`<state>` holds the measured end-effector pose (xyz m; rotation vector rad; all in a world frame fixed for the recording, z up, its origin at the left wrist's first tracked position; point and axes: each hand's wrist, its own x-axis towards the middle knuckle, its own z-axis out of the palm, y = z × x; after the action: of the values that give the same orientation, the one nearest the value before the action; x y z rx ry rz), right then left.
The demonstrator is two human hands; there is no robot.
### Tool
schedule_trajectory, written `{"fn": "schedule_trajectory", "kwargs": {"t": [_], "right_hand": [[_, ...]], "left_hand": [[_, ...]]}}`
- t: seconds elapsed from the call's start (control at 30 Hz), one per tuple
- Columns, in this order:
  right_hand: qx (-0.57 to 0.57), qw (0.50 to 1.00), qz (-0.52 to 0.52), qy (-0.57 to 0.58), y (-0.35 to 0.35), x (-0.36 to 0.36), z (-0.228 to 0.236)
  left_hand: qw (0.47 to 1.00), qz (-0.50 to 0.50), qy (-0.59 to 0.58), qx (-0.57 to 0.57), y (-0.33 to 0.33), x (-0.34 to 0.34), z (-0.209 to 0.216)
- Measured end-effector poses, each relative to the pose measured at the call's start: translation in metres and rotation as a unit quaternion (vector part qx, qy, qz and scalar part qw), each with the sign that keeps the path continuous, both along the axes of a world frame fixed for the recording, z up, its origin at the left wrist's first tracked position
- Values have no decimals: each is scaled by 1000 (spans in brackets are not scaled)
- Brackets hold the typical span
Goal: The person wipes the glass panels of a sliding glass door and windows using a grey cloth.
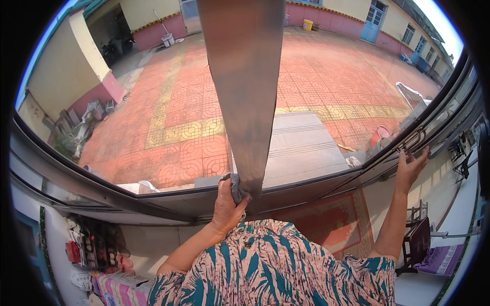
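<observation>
Hiding some grey cloth (236, 189): left fingers (223, 189)

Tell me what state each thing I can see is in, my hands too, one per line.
Left hand: closed on the grey cloth
Grey cloth: bunched, against the metal post
Metal post: upright
Right hand: fingers spread, near the door handle; contact unclear
Red rug: flat, partly sunlit
Yellow bucket: upright
Blue door across the courtyard: closed
</observation>
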<state>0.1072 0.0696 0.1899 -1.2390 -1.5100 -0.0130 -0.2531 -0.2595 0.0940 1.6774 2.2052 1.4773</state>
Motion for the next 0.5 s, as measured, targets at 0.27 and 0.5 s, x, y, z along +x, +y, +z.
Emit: {"fn": "schedule_trajectory", "kwargs": {"t": [0.27,0.5], "right_hand": [[-248,730,625,-121,-186,-140,-21],[-307,615,721,-88,-223,-229,-71]], "left_hand": [[782,-165,-600,-12,-40,-10,33],[983,-103,-144,-55,-36,-10,50]]}}
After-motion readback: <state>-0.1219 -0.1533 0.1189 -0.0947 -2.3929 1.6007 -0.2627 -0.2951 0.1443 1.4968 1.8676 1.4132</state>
